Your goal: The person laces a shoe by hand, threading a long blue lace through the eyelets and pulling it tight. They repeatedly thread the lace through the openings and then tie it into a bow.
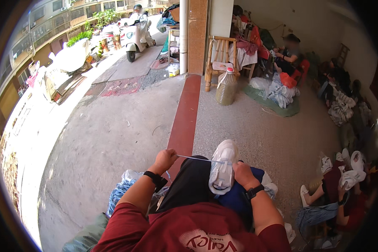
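Observation:
A white sneaker (pixel 223 147) rests toe-away on my lap, over dark trousers and a blue cloth (pixel 235 200). My left hand (pixel 165 158) is closed on a pale blue shoelace (pixel 193 157), which runs taut to the top of the sneaker. A loose end of lace hangs below that hand. Against the sneaker's right side, my right hand (pixel 245 175) is closed. A small dark tip shows above its fingers; what it belongs to is hidden.
Bundled blue laces (pixel 122 191) lie left of my legs. A large plastic jug (pixel 227 88) stands ahead, by a bamboo chair (pixel 217 56). At right, another person handles white shoes (pixel 352 176); someone sits farther back. A rider on a scooter (pixel 134 42) is outside.

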Tool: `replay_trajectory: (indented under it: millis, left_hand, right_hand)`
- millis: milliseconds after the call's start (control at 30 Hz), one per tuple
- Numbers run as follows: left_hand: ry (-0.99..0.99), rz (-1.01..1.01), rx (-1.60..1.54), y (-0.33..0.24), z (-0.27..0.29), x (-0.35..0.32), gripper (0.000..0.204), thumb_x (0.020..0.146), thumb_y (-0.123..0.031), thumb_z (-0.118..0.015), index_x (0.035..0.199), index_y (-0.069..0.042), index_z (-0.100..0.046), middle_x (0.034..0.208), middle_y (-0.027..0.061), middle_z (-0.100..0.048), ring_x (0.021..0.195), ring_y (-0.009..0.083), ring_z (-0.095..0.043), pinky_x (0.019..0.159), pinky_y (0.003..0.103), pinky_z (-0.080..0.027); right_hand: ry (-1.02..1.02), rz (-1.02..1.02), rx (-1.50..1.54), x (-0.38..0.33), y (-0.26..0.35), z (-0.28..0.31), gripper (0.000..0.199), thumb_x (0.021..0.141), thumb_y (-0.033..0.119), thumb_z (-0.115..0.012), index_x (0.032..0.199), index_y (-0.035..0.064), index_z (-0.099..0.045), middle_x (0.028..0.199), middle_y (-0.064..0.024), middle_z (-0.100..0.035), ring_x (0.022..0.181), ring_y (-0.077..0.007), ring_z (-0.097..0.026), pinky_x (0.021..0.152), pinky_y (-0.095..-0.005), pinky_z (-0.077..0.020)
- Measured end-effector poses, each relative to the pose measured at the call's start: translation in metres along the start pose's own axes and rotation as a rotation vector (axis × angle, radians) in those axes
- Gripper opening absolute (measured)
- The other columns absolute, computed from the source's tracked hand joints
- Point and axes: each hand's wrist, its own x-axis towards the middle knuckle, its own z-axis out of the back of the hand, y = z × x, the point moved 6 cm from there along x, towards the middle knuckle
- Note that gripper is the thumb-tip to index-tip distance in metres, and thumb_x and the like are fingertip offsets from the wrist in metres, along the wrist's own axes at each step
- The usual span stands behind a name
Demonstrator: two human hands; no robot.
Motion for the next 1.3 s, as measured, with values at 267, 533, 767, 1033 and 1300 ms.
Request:
replay_trajectory:
  millis: [267,533,767,1033,1300]
  left_hand:
    - [-0.001,0.008,-0.002,0.01,0.018,-0.015,0.023,0.076,-0.026,-0.064,0.082,-0.004,-0.064,0.073,0.0167,-0.063,0.071,0.034,-0.061,0.064,0.04,-0.047]
    - [0.104,0.011,-0.106,0.022,0.023,-0.023,0.023,0.077,-0.027,-0.066,0.082,-0.005,-0.064,0.074,0.0138,-0.063,0.069,0.0281,-0.061,0.063,0.037,-0.047]
    - [0.111,-0.039,-0.191,0.028,0.031,-0.026,0.019,0.075,-0.021,-0.067,0.081,-0.003,-0.065,0.073,0.0127,-0.064,0.065,0.0243,-0.06,0.061,0.034,-0.047]
    - [0.172,-0.01,-0.311,0.05,0.058,-0.032,0.016,0.074,-0.017,-0.07,0.081,-0.003,-0.068,0.066,0.0083,-0.063,0.062,0.0139,-0.055,0.061,0.03,-0.045]
    - [0.163,0.122,-0.307,0.088,0.125,-0.059,0.011,0.073,-0.013,-0.071,0.079,-0.003,-0.07,0.064,0.0017,-0.062,0.06,0.0087,-0.053,0.057,0.026,-0.044]
  right_hand:
    - [0.12,-0.038,-0.14,-0.001,-0.004,-0.002,0.013,0.075,0.009,-0.049,0.074,0.0019,-0.059,0.073,-0.0218,-0.058,0.071,-0.0382,-0.059,0.065,-0.0464,-0.0474]
    - [0.074,-0.134,-0.036,-0.014,-0.015,0.003,0.008,0.075,0.006,-0.048,0.073,0.0008,-0.053,0.071,-0.0241,-0.057,0.074,-0.0427,-0.056,0.065,-0.0489,-0.045]
    - [0.012,-0.282,-0.124,-0.038,-0.047,0.011,0.013,0.078,0.007,-0.047,0.071,-0.0007,-0.054,0.072,-0.0244,-0.057,0.074,-0.0436,-0.056,0.065,-0.0499,-0.0445]
    - [0.011,-0.906,-0.359,-0.244,-0.227,0.087,0.03,0.084,0.008,-0.041,0.109,-0.0045,-0.053,0.109,-0.0248,-0.055,0.102,-0.0406,-0.049,0.084,-0.0414,-0.0399]
    - [-0.254,-1.634,-0.663,-0.541,-0.278,0.3,0.022,0.077,0.011,-0.048,0.078,-0.0036,-0.064,0.083,-0.0213,-0.062,0.073,-0.0341,-0.059,0.066,-0.0424,-0.046]
